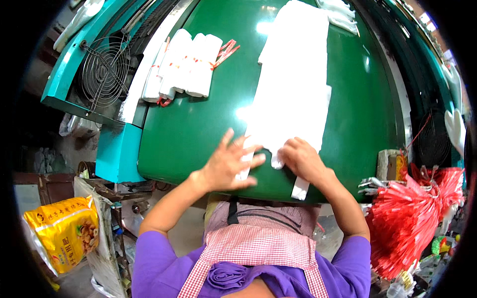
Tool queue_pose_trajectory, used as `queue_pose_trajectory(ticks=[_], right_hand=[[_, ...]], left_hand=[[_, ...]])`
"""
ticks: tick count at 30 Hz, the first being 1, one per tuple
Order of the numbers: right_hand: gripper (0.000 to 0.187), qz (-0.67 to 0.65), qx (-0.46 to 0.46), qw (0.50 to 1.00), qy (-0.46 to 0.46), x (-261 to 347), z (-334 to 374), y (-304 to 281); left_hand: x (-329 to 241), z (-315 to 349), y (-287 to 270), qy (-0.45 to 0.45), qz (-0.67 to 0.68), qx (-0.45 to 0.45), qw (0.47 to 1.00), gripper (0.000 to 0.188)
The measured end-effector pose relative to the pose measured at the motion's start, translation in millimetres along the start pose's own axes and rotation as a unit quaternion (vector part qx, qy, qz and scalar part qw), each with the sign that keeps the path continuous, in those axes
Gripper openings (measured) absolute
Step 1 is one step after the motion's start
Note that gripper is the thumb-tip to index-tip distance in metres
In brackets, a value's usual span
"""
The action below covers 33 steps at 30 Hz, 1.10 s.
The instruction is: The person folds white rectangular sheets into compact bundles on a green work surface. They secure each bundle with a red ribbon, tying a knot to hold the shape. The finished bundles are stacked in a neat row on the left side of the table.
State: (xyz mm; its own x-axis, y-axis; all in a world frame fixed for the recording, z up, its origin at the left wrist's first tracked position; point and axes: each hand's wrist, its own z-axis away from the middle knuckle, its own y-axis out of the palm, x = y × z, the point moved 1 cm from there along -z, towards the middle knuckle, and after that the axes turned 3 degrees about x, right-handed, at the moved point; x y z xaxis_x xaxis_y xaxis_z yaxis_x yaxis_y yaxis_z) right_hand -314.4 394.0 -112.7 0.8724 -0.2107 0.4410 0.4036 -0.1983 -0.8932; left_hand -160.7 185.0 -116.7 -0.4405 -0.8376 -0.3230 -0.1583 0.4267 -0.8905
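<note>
A long run of overlapping white plastic bags (pixel 293 84) lies flat on the green belt table (pixel 198 139), with strap-like handle ends at the near edge. My left hand (pixel 231 164) is over the left handle strip, fingers spread and nothing gripped. At the near end of the bags, my right hand (pixel 303 159) has its fingers curled down onto the plastic, beside a small rounded fold. Its fingertips are partly hidden. To the far left, several rolled white bundles (pixel 191 62) lie side by side, tied with red strips.
More white bags (pixel 340 15) lie at the far right of the table. A round wire fan guard (pixel 105 72) is set in the teal frame at left. Red plastic strips (pixel 402 223) hang at lower right. A yellow printed sack (pixel 64 233) stands at lower left.
</note>
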Motion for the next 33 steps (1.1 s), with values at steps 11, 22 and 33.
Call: queue_pose_trajectory(ticks=[11, 22, 33], right_hand=[[0.066, 0.065, 0.010, 0.995, 0.081, 18.2, 130.7, 12.8], [0.018, -0.303, -0.164, 0.926, 0.153, 20.1, 36.2, 3.2], [0.051, 0.139, -0.057, 0.983, 0.103, 4.7, 38.1, 36.7]], left_hand=[[-3.1, 37.7, 8.5, 0.032, 0.049, 0.046, 0.997, 0.038], [-4.8, -75.4, 54.1, -0.115, 0.062, 0.058, 0.990, 0.019], [-41.4, -22.9, 42.1, 0.049, 0.053, -0.022, 0.997, 0.038]])
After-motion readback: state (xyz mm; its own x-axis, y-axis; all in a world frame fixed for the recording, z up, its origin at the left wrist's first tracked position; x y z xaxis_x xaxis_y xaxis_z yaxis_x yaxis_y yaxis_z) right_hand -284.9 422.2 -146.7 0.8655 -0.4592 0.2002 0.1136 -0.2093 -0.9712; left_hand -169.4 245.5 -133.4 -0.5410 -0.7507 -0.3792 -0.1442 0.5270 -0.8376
